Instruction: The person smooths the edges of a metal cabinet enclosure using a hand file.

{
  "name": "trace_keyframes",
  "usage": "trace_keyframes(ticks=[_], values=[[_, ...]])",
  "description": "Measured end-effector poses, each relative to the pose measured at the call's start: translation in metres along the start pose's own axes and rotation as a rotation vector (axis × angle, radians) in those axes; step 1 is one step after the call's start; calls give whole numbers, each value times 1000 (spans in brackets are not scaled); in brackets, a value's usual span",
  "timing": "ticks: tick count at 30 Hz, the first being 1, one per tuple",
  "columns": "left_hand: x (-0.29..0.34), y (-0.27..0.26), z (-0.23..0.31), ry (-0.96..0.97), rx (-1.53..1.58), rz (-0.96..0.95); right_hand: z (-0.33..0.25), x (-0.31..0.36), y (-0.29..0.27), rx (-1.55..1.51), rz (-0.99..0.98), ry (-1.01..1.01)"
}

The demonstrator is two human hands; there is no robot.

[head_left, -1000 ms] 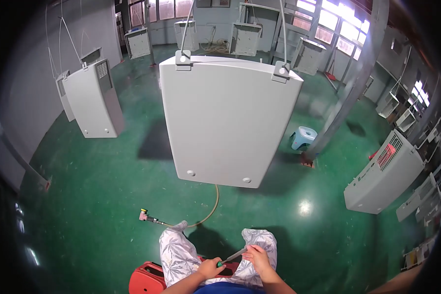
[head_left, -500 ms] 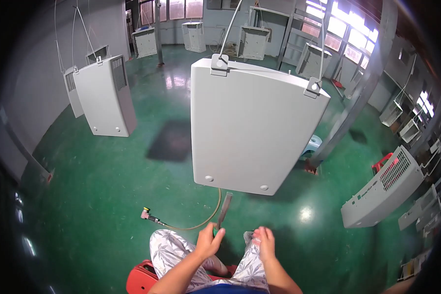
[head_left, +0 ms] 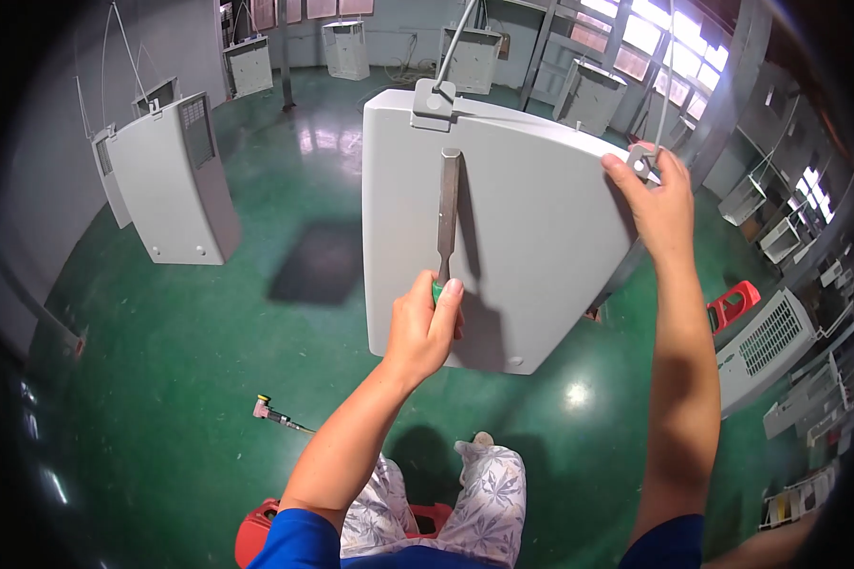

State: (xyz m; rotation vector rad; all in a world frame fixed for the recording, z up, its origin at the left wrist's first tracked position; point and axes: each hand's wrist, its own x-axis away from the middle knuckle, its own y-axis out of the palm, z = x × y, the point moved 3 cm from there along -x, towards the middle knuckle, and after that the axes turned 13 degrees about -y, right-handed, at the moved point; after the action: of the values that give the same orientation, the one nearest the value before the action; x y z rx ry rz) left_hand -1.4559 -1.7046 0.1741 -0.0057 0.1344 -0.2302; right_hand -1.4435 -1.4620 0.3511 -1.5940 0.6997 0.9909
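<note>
Projecting above left fingers (head_left: pixel 425 286), flat-bladed tool (head_left: pixel 447 213), green handle (head_left: pixel 437 290) within

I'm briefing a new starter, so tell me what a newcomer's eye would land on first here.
Most likely the big pale grey panel, hanging from wires just ahead of the person. Next, the flat metal blade with a green handle, held upright in the left hand in front of the panel's face. Then the right hand, raised to the panel's upper right corner, beside a metal clip.
</note>
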Motion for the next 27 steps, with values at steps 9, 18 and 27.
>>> trace_keyframes(ticks=[9, 18, 27], values=[[-15, 0, 0, 62, -108, 67, 10, 8, 24, -207, 253, 168], [-15, -5, 12, 7, -83, 39, 0, 6, 16, -162, 250, 196], [-16, -22, 14, 48, -140, 69, -12, 6, 16, -193, 238, 204]])
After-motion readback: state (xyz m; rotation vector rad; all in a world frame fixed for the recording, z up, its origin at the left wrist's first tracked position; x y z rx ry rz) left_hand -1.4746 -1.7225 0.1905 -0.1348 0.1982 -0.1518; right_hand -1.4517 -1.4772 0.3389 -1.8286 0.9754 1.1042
